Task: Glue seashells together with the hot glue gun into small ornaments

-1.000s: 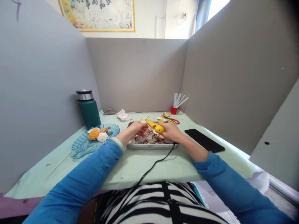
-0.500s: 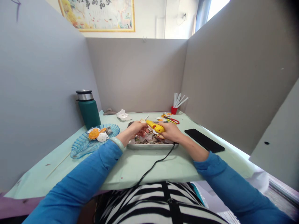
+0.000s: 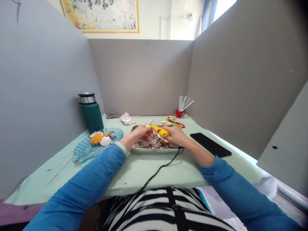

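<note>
My right hand (image 3: 176, 135) is wrapped round a yellow hot glue gun (image 3: 159, 130) with a glue stick in its far end, and its black cord (image 3: 160, 167) runs down over the table edge. The gun's nozzle end points left, towards my left hand (image 3: 142, 133). My left fingers are pinched on a small pale piece (image 3: 147, 125) that looks like a shell, mostly hidden by the hand. Both hands are over a metal tray (image 3: 156, 151) filled with loose seashells (image 3: 156, 143).
Left stands a blue glass dish (image 3: 83, 154) with orange and white shells, beside a green bottle (image 3: 91, 115). A thin stick (image 3: 60, 170) lies in front. Behind are crumpled paper (image 3: 126, 118), scissors (image 3: 178, 123) and a red cup (image 3: 179, 114) of glue sticks. A black phone (image 3: 210, 144) lies right.
</note>
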Tool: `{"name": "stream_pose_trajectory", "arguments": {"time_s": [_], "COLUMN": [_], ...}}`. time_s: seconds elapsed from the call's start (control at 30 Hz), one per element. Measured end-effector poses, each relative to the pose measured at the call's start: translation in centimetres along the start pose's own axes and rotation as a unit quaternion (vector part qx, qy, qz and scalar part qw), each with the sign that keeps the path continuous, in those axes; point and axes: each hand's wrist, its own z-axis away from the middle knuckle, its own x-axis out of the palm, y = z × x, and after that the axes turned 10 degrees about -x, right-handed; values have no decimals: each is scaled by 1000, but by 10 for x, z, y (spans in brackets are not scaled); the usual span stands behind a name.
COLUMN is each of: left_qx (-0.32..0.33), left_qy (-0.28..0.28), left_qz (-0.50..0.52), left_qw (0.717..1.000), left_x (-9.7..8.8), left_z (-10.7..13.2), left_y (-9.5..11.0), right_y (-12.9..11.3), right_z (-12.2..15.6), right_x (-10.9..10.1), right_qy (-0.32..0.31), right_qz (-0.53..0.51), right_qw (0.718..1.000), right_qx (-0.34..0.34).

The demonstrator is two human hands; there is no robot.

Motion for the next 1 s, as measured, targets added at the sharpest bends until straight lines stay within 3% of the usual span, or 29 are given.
{"name": "stream_pose_trajectory", "arguments": {"time_s": [1.0], "left_qx": [-11], "left_qy": [7], "left_qz": [-10], "left_qw": [1000], "left_x": [3], "left_z": [5], "left_y": [3], "right_y": [1], "right_z": [0], "right_x": [1], "right_qy": [-8], "right_qz": [9], "right_qw": [1000], "right_qx": [4]}}
